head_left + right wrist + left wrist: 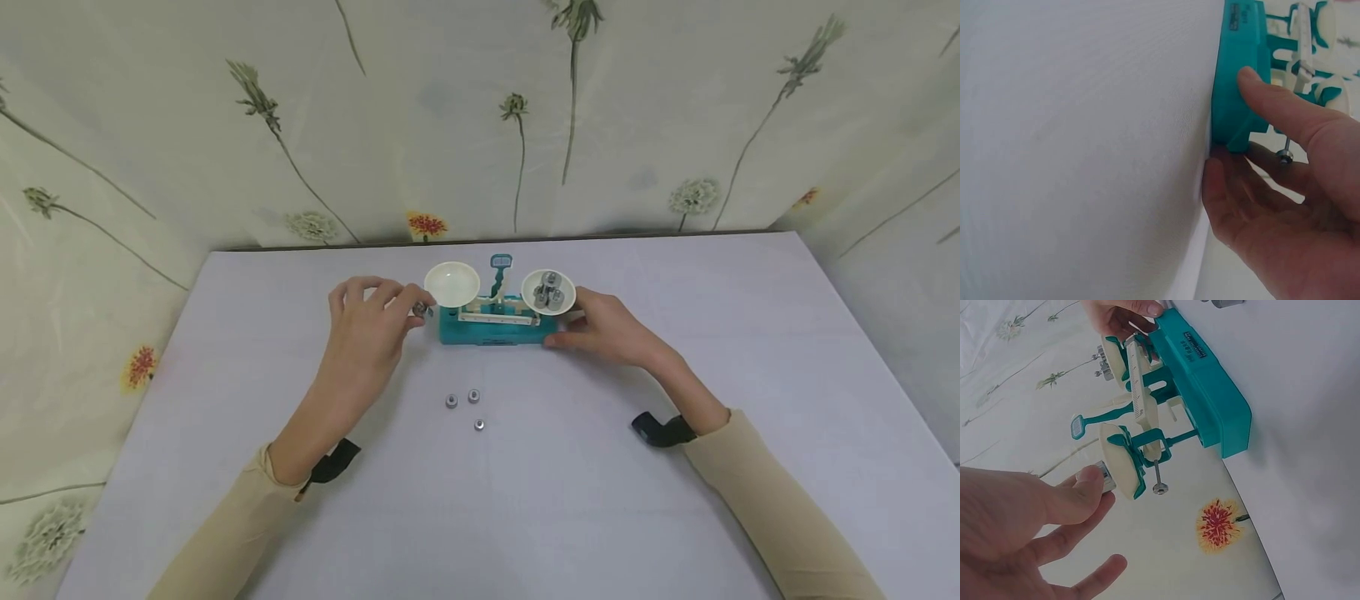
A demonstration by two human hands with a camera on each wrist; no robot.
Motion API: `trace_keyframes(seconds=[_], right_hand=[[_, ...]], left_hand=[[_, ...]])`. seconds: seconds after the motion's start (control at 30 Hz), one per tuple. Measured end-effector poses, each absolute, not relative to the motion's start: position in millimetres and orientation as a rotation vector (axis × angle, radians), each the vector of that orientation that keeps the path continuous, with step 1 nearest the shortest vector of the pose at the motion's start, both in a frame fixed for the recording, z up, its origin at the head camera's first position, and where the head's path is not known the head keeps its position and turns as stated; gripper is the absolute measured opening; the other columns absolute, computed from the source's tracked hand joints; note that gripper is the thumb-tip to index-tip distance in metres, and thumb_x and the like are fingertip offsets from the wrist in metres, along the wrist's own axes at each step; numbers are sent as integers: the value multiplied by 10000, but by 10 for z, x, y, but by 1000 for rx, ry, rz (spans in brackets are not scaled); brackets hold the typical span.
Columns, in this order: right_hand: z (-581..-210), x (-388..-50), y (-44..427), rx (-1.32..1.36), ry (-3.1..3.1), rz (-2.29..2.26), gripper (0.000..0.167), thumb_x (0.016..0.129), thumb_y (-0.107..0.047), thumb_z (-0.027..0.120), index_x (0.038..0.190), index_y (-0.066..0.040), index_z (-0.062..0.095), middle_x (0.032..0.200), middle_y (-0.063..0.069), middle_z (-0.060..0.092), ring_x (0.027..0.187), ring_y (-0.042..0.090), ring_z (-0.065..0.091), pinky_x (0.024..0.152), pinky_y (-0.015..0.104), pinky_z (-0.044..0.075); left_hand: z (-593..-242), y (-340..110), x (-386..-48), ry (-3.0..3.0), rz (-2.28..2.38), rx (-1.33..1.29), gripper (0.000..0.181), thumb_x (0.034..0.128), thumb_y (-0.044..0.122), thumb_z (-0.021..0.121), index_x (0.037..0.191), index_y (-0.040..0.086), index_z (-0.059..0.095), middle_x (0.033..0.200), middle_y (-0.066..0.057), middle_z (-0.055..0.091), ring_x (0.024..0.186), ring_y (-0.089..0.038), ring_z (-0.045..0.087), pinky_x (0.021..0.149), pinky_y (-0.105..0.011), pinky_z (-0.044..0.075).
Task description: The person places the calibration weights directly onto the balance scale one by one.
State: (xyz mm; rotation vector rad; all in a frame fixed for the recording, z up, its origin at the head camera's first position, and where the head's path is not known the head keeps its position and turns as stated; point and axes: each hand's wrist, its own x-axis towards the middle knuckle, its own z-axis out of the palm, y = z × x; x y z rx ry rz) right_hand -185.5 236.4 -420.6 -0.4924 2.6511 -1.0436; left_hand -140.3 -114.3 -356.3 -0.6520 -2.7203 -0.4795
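A teal balance scale (498, 333) stands near the table's far edge. Its left white pan (452, 285) shows a bare inside, while several metal weights (550, 292) sit grouped in the right pan (529, 302). My left hand (369, 333) is beside the left pan, pinching a metal weight (1107, 477) between thumb and forefinger; in the left wrist view it overlaps the pan's top side, and contact is unclear. My right hand (611, 329) grips the right end of the scale's base, thumb on the front face (1235, 87), other fingers around the end.
Three small weights (474, 396) stand on the white-covered table (525, 500) in front of the scale. Behind the table's far edge hangs a flower-patterned cloth (450, 125). An adjusting screw (1160, 489) juts from the beam's left end. Black straps (663, 430) are on both wrists.
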Motion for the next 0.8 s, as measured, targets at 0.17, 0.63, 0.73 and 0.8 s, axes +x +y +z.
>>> trace_keyframes(seconds=[0.17, 0.63, 0.73, 0.8], right_hand=[[-4188, -1851, 2356, -497, 2647, -1046, 747, 918, -204, 878, 1553, -75, 504, 1450, 166, 670, 1294, 403, 697, 1073, 559, 594], [-4180, -1853, 2353, -481, 2639, -1051, 732, 912, -180, 880, 1538, -64, 518, 1432, 166, 677, 1289, 401, 699, 1074, 555, 594], [-4173, -1850, 2353, -478, 2638, -1050, 730, 911, -181, 880, 1535, -65, 519, 1432, 165, 677, 1291, 402, 698, 1074, 557, 594], [-4171, -1851, 2352, -477, 2636, -1047, 731, 914, -187, 879, 1538, -68, 515, 1440, 164, 673, 1300, 404, 695, 1079, 560, 591]], left_hand=[[-3531, -1117, -1421, -2688, -459, -654, 195, 1010, 147, 743, 1203, 173, 744, 1163, -111, 798, 1291, -413, 595, 1123, -646, 405], [-3520, -1022, -1561, -2661, -484, -631, 207, 1035, 159, 713, 1238, 195, 734, 1201, -103, 782, 1330, -400, 562, 1155, -640, 384], [-3508, -992, -1589, -2653, -504, -632, 200, 1036, 147, 710, 1227, 194, 745, 1197, -105, 785, 1328, -407, 563, 1155, -638, 382], [-3504, -976, -1601, -2658, -509, -627, 202, 1033, 142, 714, 1226, 189, 747, 1195, -110, 786, 1333, -409, 559, 1156, -642, 377]])
